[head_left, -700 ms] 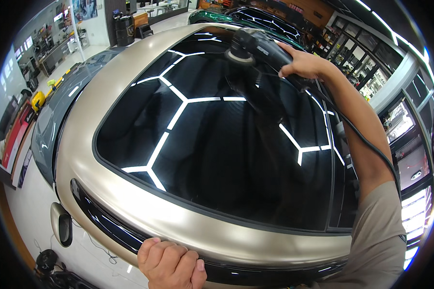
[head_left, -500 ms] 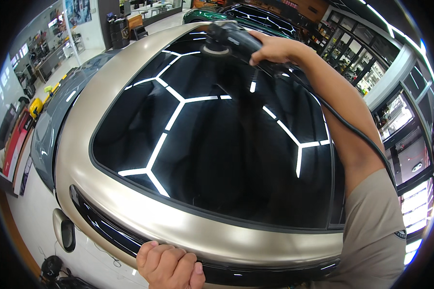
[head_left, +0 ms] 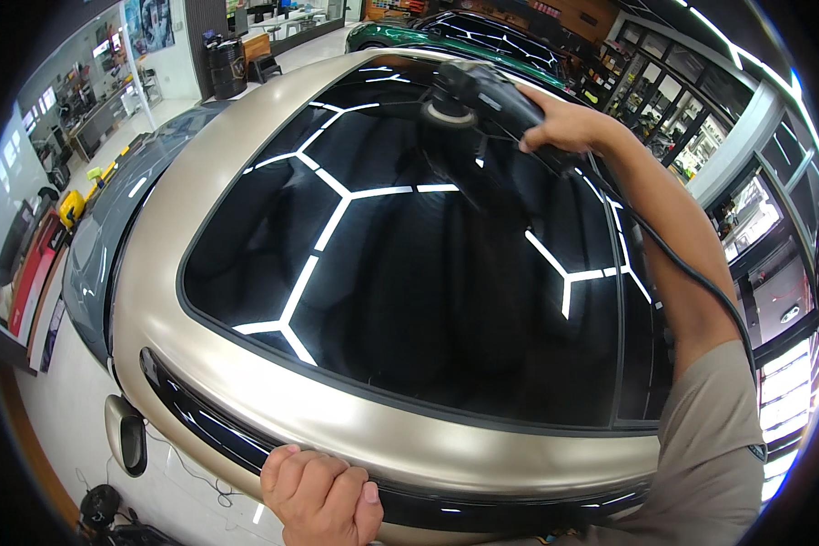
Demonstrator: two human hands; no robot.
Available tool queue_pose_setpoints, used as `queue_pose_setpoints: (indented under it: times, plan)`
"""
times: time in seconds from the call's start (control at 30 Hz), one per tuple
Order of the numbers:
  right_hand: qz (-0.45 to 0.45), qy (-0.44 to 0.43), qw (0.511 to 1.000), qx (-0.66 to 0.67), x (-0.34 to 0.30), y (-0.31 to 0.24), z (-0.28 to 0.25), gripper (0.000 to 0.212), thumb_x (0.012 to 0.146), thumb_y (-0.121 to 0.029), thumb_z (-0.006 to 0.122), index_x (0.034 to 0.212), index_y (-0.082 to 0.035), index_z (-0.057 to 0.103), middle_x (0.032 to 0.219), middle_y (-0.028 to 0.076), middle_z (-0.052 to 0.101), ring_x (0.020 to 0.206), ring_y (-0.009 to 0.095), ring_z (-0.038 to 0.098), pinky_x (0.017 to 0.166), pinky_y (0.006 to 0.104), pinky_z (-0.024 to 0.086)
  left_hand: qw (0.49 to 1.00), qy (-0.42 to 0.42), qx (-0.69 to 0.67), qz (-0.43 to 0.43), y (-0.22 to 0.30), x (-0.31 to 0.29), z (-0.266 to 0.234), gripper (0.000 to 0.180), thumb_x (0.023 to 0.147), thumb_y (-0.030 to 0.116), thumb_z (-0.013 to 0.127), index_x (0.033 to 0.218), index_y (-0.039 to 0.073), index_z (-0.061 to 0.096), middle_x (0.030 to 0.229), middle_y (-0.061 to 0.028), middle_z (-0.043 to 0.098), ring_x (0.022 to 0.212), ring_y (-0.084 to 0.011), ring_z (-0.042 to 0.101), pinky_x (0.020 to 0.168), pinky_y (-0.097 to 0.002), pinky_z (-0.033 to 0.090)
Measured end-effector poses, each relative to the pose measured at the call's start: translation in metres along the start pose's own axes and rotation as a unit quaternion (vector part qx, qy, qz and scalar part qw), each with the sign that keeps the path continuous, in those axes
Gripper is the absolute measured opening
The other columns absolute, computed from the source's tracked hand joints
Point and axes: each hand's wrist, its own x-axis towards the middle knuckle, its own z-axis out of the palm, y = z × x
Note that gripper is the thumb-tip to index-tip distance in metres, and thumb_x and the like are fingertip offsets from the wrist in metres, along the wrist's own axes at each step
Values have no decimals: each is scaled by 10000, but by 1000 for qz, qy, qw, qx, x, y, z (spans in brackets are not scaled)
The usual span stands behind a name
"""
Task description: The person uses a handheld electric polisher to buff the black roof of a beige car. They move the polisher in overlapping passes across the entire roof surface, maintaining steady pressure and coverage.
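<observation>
My right hand (head_left: 569,126) grips the body of a black polisher (head_left: 500,102) at the far part of a car's dark glass roof (head_left: 400,291). The polisher's round pad (head_left: 449,115) lies at the glass; its underside is hidden. A black cord (head_left: 692,255) trails from the tool along my right arm. Closed into a fist, my left hand (head_left: 323,496) rests at the roof's near edge, over the black side trim (head_left: 218,428). What its fingers hold, if anything, is hidden. Bright light lines reflect in the glass.
Matte gold bodywork (head_left: 282,373) frames the glass. Below at the left juts a side mirror (head_left: 127,437), with a grey bonnet (head_left: 100,237) farther off. A green car (head_left: 400,35) stands beyond the roof. Loose cable (head_left: 218,491) lies on the white floor, and glass-fronted shelving lines the right.
My right hand and the polisher have moved to the right and slightly nearer across the glass. My left hand stays closed at the near edge. The view has shifted slightly.
</observation>
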Motion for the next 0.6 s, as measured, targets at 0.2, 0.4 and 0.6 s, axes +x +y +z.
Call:
queue_pose_setpoints:
  times: [0.2, 0.4, 0.6]
  plan:
    - [39, 4, 998, -40, -40, -4, -4, 1147, 687, -452, 786, 1653, -201, 222, 1365, 303, 600, 1255, 417, 595, 1066, 420, 440, 1000, 9, 2, 0, -1, -2, 3, 181, 898, 249, 592, 844, 90, 661, 828, -84, 610, 805, -310, 587, 870, -481, 448]
    - [22, -27, 999, -13, -35, -47, -8, 1106, 720, -374, 796, 1649, -171, 231, 1384, 266, 583, 1253, 381, 583, 1072, 408, 433, 1000, 3, 8, 15, 4, 2, -2, 179, 903, 246, 591, 846, 90, 657, 815, -87, 592, 788, -307, 575, 845, -471, 447]
    - [-1, -43, 999, 13, 8, -96, 0, 1099, 728, -394, 801, 1650, -199, 234, 1351, 241, 600, 1211, 350, 594, 1017, 403, 468, 1000, 3, 6, 20, -3, 0, 0, 183, 912, 247, 590, 845, 92, 660, 824, -87, 588, 795, -304, 580, 841, -464, 452]
